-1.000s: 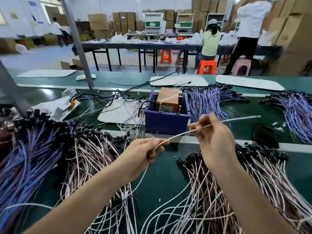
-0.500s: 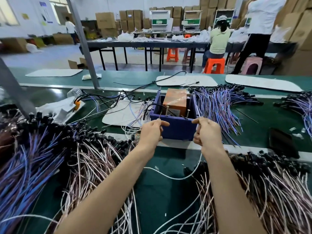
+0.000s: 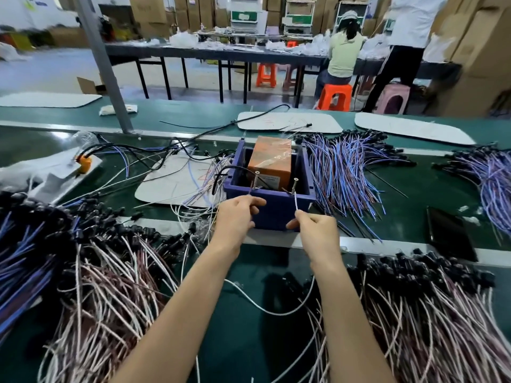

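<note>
Your left hand (image 3: 237,217) and right hand (image 3: 315,230) each pinch one end of a white wire (image 3: 265,309) between thumb and forefinger, just in front of the near wall of the blue box (image 3: 276,211). The wire's middle sags in a loop over the green table (image 3: 249,341) between your forearms. The end in your right hand stands upright, its tip just below the right pin (image 3: 294,185). The left end is mostly hidden by your fingers, near the left pin (image 3: 256,179). An orange block (image 3: 272,158) sits inside the box. A left heap of wires (image 3: 110,294) and a right heap of wires (image 3: 414,313) flank your arms.
</note>
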Motion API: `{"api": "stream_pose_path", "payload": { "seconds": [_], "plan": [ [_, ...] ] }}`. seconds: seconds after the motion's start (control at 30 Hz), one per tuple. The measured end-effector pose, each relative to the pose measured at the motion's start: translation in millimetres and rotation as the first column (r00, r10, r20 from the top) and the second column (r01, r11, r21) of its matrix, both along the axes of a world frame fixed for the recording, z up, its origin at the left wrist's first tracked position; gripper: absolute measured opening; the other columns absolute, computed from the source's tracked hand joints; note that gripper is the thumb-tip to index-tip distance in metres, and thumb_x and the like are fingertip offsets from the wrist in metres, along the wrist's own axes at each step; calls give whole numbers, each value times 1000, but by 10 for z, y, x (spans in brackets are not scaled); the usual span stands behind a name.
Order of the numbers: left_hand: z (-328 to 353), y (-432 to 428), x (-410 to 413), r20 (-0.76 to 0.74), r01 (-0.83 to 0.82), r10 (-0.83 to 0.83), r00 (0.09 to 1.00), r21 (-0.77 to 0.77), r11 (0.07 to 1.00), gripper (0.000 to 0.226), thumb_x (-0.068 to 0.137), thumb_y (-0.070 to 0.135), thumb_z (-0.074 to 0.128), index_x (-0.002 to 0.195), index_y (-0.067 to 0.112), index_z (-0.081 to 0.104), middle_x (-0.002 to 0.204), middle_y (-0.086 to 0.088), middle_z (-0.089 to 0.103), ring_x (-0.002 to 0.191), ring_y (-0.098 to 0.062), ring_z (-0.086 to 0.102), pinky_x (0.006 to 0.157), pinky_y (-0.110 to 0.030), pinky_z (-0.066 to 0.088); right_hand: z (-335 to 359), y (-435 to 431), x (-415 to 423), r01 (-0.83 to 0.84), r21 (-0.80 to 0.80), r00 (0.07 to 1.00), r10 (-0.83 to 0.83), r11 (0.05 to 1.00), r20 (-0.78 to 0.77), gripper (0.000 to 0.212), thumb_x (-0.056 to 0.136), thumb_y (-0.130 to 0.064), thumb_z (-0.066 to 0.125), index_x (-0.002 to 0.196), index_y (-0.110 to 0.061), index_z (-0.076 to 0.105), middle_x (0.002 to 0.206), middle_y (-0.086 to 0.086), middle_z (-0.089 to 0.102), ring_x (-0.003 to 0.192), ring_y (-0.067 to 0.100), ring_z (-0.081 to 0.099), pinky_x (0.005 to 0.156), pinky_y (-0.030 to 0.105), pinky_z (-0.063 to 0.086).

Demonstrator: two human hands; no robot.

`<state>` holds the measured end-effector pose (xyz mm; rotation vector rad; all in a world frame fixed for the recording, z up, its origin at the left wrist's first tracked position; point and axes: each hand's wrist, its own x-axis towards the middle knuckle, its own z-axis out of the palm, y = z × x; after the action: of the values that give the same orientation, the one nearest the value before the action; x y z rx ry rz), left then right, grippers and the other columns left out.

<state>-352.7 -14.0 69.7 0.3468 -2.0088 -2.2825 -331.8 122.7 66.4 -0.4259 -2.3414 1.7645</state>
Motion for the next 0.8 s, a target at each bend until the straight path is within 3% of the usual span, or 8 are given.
{"api": "stream_pose_path", "payload": {
  "seconds": [0.17,0.47,0.8],
  "plan": [
    [-43,-20,-12,-4,21,-21,1000,-33,999,34,95,13,46,72,15,72,63,2,50,49,-4,42,48,-20,32,38,8,23,-30,-17,1000,30,999,5,48,87,-24,55,40,-25,65,47,-7,58,50,12,44,54,27,33],
    [-99,-10,-7,31,54,-52,998,-56,997,35,97,14,45,74,13,71,65,1,51,53,-8,39,50,-24,30,59,26,55,-66,-32,998,67,997,16,47,85,-21,55,39,-19,62,33,-9,36,35,7,30,48,24,26],
    [-96,6,11,12,78,-77,997,-119,990,34,99,20,42,79,20,70,61,4,51,50,-8,38,50,-24,29,53,24,49,-67,-37,997,68,997,26,44,86,-21,56,43,-16,63,29,-10,33,37,6,28,48,25,24]
  ]
}}
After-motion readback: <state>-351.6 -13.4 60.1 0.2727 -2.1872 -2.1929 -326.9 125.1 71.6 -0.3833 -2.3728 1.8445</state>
